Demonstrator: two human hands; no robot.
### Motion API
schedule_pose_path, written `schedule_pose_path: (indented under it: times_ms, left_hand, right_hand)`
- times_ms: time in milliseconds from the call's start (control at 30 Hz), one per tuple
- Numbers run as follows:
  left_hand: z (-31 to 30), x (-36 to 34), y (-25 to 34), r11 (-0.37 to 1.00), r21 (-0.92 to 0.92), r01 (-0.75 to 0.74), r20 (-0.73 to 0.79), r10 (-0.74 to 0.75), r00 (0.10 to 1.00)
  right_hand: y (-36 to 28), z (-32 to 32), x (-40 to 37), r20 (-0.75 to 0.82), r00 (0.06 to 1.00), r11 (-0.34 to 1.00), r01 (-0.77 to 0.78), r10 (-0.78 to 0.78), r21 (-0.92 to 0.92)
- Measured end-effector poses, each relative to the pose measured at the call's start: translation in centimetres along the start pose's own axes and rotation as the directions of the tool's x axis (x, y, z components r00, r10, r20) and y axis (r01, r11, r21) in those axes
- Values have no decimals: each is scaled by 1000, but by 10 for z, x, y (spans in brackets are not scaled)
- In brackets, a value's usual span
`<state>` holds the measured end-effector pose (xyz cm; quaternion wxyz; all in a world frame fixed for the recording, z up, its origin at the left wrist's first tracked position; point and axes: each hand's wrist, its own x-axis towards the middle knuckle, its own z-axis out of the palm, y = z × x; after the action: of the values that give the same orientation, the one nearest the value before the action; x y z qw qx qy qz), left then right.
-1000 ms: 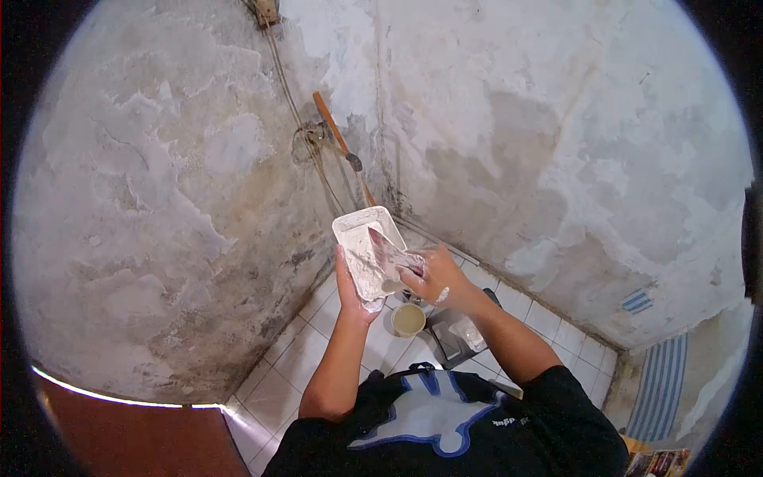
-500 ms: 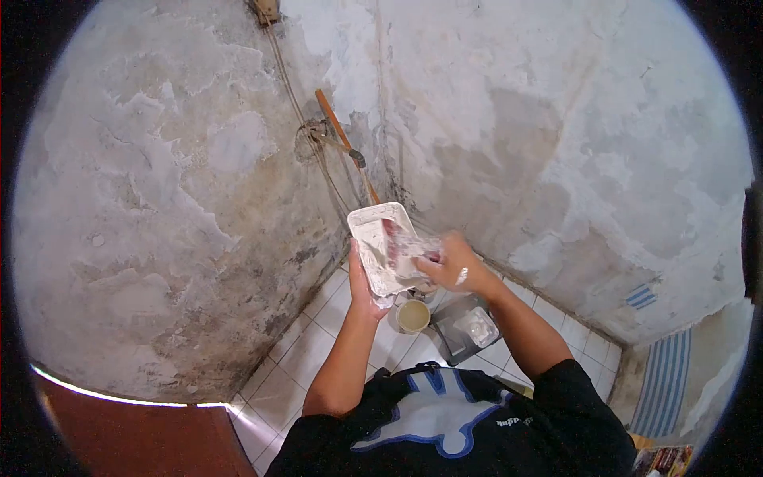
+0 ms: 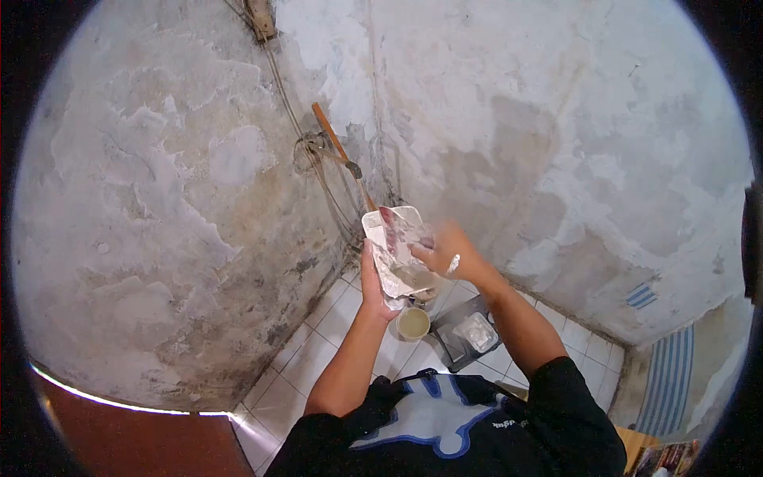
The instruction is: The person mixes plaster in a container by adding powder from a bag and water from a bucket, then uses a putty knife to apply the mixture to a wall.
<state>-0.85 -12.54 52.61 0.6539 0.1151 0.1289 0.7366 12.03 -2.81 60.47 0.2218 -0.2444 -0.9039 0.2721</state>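
Note:
My left hand (image 3: 377, 290) is wrapped round the near left side of a white tray (image 3: 371, 226), holding it tilted up in front of me. Thick white paste is smeared over the tray's inside. In my right hand (image 3: 450, 251) is a paste-covered scraper (image 3: 388, 221) with a dark red edge, pressed flat over the tray and blurred by motion. White paste sticks to the back of my right wrist. The scraper hides much of the tray's far right part.
Below stand a round bucket (image 3: 413, 324) of pale liquid and a grey stool (image 3: 456, 342) bearing a white-smeared container (image 3: 477, 332). Patchy walls meet in a corner ahead, where a wooden stick (image 3: 331, 133) leans near loose cables (image 3: 282, 83). A brown panel (image 3: 143, 437) is at lower left.
The tray has shifted slightly right and turned a little. The scraper has moved across the tray toward its far end, and my right hand has gone slightly up with it.

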Motion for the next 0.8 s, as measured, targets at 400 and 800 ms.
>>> schedule_pose_path:
  times_ms: [400,800]
  left_hand:
    - [4,-15,16,994,-8,-109,-32,109,994]
    - [1,-27,19,988,6,-157,-84,157,984]
  right_hand:
    - [-12,-4,1,15,1000,1000,28,-28,-9]
    - [-16,-8,7,18,997,997,74,-75,18]
